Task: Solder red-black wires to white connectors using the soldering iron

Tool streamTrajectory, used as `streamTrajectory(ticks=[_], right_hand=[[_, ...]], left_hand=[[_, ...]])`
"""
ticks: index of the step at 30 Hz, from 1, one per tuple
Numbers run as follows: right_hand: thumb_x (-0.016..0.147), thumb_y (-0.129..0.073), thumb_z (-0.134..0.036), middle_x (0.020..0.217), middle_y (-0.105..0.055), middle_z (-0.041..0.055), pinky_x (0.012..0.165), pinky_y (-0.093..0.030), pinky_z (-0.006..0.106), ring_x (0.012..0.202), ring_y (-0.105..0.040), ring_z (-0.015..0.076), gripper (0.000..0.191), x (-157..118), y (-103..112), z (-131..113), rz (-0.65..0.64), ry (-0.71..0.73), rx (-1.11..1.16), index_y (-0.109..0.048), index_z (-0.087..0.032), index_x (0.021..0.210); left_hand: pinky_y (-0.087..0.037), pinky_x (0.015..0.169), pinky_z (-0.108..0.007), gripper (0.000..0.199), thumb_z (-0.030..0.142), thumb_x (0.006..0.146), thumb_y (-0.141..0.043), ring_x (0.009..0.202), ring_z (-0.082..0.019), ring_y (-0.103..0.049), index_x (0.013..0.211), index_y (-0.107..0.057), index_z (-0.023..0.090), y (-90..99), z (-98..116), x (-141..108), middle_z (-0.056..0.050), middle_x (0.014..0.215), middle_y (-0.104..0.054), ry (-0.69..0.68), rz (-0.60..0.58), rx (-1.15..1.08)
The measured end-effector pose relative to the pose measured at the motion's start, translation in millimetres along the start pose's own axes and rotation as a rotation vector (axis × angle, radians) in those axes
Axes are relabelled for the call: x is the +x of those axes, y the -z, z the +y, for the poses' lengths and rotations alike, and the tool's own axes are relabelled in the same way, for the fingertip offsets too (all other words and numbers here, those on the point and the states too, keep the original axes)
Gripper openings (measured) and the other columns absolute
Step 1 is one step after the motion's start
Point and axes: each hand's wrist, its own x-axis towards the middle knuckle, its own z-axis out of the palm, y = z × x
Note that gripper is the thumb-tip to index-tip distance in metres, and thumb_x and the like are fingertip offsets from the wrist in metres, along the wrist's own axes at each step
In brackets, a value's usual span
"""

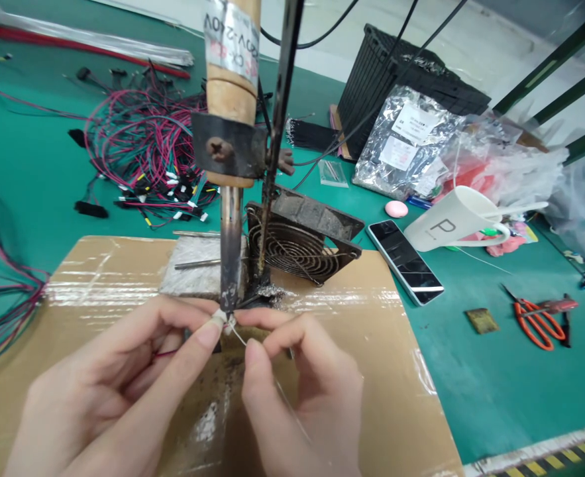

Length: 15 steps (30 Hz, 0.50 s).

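Observation:
A soldering iron (231, 245) with a wooden handle is clamped upright, tip down, in front of me. My left hand (123, 377) pinches a small white piece (219, 317) right beside the tip; fingers hide most of it. A dark red wire (167, 354) shows beneath those fingers. Between thumb and forefinger, my right hand (305, 391) holds a thin strand of solder wire (238, 333), its end up at the iron's tip. The strand also trails down across the right palm. Whether the tip touches the white piece, I cannot tell.
Cardboard (372, 371) covers the bench under my hands. Behind the iron stand a fan (305, 235) and a grey block (193, 265). Wire harnesses (143, 146) lie at the back left. To the right are a phone (405, 262), a mug (456, 222) and orange-handled scissors (535, 324).

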Motion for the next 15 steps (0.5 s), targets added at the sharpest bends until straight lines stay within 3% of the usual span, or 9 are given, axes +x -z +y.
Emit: streamTrajectory(ticks=[12, 15], right_hand=[[0.083, -0.067, -0.016, 0.104, -0.081, -0.0099, 0.091, -0.054, 0.035, 0.092, -0.075, 0.0172, 0.015, 1.1, -0.5, -1.4, 0.006, -0.005, 0.048, -0.059, -0.026, 0.075], [0.082, -0.067, -0.015, 0.103, -0.081, -0.0094, 0.089, -0.054, 0.033, 0.092, -0.076, 0.0168, 0.016, 1.5, -1.3, -2.1, 0.008, -0.014, 0.069, -0.059, -0.025, 0.073]], left_hand=[[-0.065, 0.051, -0.034, 0.028, 0.049, 0.065, -0.085, 0.076, -0.03, -0.076, 0.086, -0.078, 0.032, 6.2, 1.3, 1.7, -0.003, 0.072, -0.074, -0.032, -0.026, -0.014], [-0.063, 0.047, -0.028, 0.021, 0.049, 0.069, -0.085, 0.071, -0.025, -0.074, 0.08, -0.076, 0.032, 12.3, 2.5, -2.5, -0.002, 0.075, -0.075, -0.062, -0.046, 0.015]])
